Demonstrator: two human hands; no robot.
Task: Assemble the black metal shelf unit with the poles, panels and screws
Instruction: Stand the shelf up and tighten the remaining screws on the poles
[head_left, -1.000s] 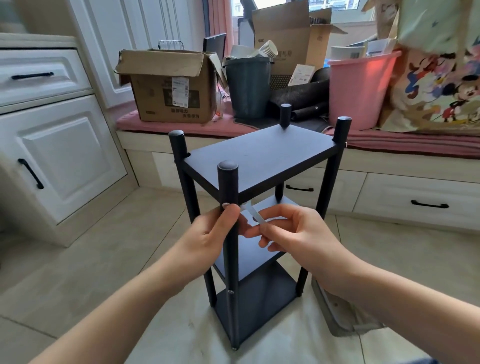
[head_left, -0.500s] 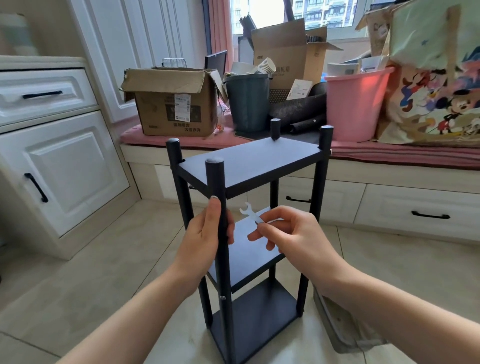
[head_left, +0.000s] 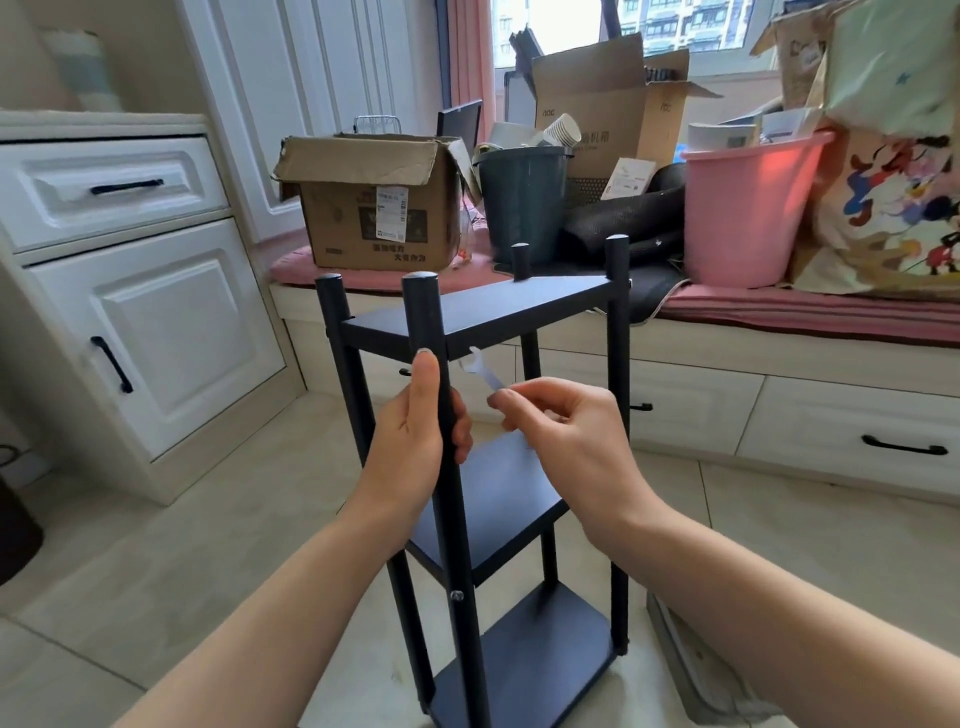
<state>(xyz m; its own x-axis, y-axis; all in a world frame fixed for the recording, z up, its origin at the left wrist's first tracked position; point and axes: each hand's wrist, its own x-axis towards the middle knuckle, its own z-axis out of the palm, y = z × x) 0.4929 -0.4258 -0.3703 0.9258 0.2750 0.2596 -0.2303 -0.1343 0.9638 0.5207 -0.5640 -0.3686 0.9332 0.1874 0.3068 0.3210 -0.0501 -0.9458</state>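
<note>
Both forearms are bare from the lower edge of the view up to the wrists, with no sleeve showing on either. The left hand (head_left: 415, 447) and the right hand (head_left: 566, 441) wear no gloves, and no rings, watch or bracelet show. The fingernails that can be seen are short, with a pale, slightly glossy look.
</note>
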